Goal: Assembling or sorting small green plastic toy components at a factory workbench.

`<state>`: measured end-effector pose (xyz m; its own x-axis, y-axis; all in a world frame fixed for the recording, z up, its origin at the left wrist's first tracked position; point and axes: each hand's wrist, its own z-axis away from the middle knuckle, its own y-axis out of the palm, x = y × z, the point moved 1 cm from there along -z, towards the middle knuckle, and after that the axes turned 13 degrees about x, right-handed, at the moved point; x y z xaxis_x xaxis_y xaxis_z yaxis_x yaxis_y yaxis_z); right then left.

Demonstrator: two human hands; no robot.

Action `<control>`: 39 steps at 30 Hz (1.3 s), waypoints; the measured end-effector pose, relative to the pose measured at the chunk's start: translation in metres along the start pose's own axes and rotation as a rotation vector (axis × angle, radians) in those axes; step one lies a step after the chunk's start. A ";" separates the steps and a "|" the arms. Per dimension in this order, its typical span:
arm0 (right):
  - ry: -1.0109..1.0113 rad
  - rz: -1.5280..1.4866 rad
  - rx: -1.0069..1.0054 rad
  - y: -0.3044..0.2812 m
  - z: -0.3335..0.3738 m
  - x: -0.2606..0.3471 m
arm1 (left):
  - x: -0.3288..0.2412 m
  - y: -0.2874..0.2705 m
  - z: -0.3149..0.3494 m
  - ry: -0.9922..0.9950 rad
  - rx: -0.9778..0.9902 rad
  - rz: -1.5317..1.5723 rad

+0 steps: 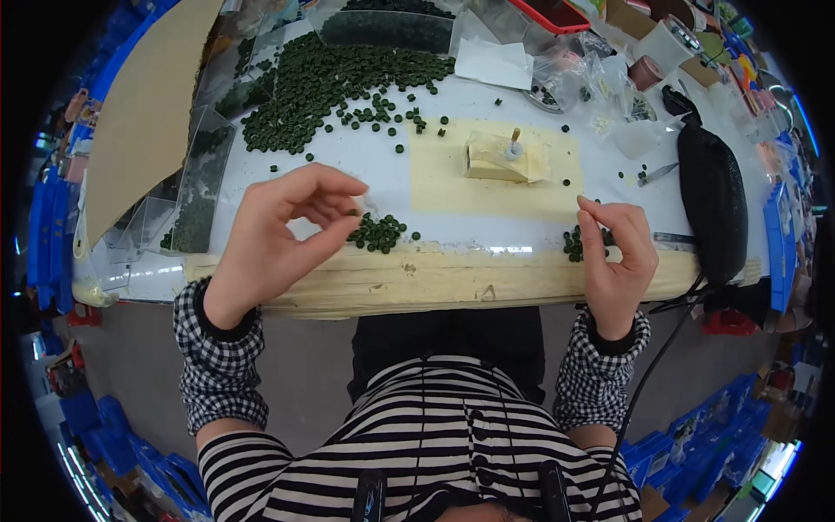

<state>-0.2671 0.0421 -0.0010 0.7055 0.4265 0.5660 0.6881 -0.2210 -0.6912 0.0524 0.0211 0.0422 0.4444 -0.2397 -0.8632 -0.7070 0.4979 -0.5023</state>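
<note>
My left hand (277, 230) hovers at the table's near edge, thumb and fingers curved but apart. Just past its thumb lies a small pile of dark green ring-shaped pieces (378, 233); one green piece shows right at the thumb tip, and I cannot tell if it touches. My right hand (619, 261) has thumb and forefinger pressed together, and anything between them is too small to make out. Beside it is another small heap of green pieces (572, 244). Between the hands, farther back, stands a cream taped block (496, 158) with a short upright pin (515, 139).
A large spread of green pieces (322, 87) covers the back left, near clear bins (204, 187) and cardboard (143, 113). White paper (493, 63) and a red-edged phone (557, 16) are at the back. A black pouch (713, 191) and a pointed blade (658, 174) lie right.
</note>
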 end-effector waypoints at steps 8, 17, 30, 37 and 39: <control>-0.176 0.079 0.034 0.017 -0.075 0.020 | -0.012 0.026 -0.075 0.058 0.266 0.734; -0.148 0.035 0.117 0.031 -0.075 0.015 | 0.017 0.035 -0.075 -0.008 0.211 1.164; -0.155 -0.024 -0.186 0.012 -0.069 0.031 | 0.019 0.040 -0.076 0.052 0.256 1.136; -0.171 -0.445 -0.049 0.028 -0.069 0.041 | 0.016 0.042 -0.072 0.031 0.230 1.089; -0.108 -0.577 -0.006 0.035 -0.066 0.039 | 0.015 0.042 -0.073 0.040 0.236 1.108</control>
<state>-0.2040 -0.0073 0.0263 0.1959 0.5662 0.8006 0.9568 0.0684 -0.2826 -0.0110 -0.0226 0.0046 -0.3830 0.4065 -0.8295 -0.5770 0.5960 0.5585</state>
